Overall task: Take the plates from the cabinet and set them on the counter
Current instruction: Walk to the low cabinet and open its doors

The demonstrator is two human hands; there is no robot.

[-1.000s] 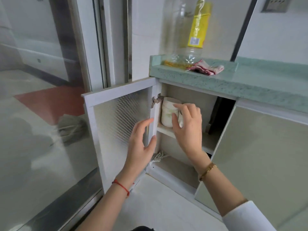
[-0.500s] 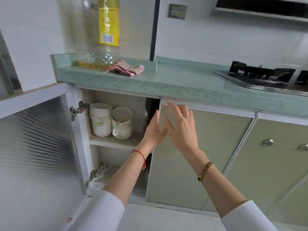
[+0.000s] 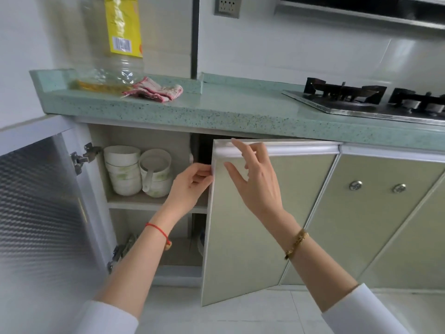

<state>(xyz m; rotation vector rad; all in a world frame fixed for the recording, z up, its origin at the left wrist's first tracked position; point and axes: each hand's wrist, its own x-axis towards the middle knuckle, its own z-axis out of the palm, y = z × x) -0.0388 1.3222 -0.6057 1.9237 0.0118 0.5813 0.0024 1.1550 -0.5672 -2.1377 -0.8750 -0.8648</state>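
The cabinet under the green counter (image 3: 240, 109) has its left door (image 3: 38, 201) swung wide. On its upper shelf (image 3: 149, 203) stand a stack of white bowls (image 3: 122, 169) and a second white bowl stack with a spoon (image 3: 156, 174). No plates show. My left hand (image 3: 190, 184) pinches the left edge of the right cabinet door (image 3: 252, 225), which stands partly ajar. My right hand (image 3: 255, 177) rests with spread fingers on that door's front near its top rail. The cabinet space behind this door is dark and hidden.
On the counter stand a large oil bottle (image 3: 115, 44) and a pink cloth (image 3: 154, 91). A gas hob (image 3: 366, 100) lies at the right. More closed doors with round knobs (image 3: 356, 185) run to the right. The floor is pale tile.
My view swung right from the left door. Both hands left the bowls and left door and moved to the right door, which has come ajar from its closed position.
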